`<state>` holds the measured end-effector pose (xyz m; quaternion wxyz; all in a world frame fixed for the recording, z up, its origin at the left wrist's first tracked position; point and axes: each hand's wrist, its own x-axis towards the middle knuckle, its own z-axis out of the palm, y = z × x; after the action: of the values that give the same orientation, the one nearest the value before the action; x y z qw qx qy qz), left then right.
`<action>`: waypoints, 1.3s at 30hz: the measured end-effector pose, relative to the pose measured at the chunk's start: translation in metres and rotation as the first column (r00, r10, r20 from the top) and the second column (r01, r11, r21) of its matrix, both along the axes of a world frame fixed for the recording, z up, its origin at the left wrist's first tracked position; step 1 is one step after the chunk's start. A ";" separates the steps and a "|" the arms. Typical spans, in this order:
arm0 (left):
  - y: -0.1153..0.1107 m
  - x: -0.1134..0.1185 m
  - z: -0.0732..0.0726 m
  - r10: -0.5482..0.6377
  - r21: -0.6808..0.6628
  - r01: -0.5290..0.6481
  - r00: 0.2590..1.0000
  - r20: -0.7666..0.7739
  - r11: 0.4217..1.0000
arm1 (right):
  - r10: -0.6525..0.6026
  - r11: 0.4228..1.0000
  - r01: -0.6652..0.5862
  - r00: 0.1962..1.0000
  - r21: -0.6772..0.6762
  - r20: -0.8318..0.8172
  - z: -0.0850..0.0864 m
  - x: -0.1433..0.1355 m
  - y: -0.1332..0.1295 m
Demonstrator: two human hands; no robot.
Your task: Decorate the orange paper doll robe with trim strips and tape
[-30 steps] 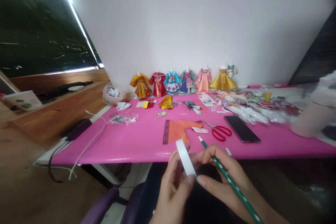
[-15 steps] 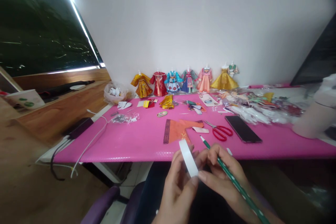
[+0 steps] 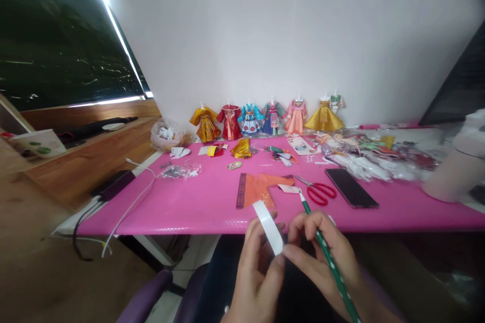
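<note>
My left hand holds a white roll of tape in front of me, below the near edge of the pink table. My right hand grips a green dotted pencil and its thumb and forefinger pinch at the tape roll's lower edge. Just beyond my hands an orange paper robe lies flat on the table, with a small white scrap at its right sleeve.
Red scissors and a black phone lie right of the robe. Several paper dresses stand along the wall. Craft scraps in clear bags fill the right. A white cable hangs off the left edge.
The pencil has tipped more upright, its point moving right toward the scissors. My hands have shifted slightly on the tape roll; the table is unchanged.
</note>
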<state>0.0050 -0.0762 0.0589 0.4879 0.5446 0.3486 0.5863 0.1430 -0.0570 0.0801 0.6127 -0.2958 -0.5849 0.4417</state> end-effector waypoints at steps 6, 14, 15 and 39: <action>0.004 0.000 -0.009 0.156 0.041 -0.152 0.982 -0.107 0.988 | -0.056 0.998 0.053 0.996 0.042 0.069 0.002 0.001 -0.001; 0.006 -0.005 -0.019 0.215 0.049 -0.211 0.971 -0.105 0.976 | 0.018 0.996 -0.015 0.999 -0.083 0.039 -0.005 -0.003 0.004; 0.007 -0.005 -0.019 0.196 0.043 -0.193 0.977 -0.088 0.980 | 0.035 0.995 -0.033 0.999 -0.095 0.021 -0.006 -0.003 0.004; 0.021 -0.034 -0.024 0.378 0.163 -0.361 0.922 -0.087 0.918 | 0.137 0.978 -0.089 0.954 -0.188 0.266 -0.007 0.003 0.014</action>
<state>-0.0291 -0.0550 0.0352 0.3064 0.5359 0.4302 0.6587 0.1460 -0.0426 0.0729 0.4702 -0.3730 -0.6401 0.4797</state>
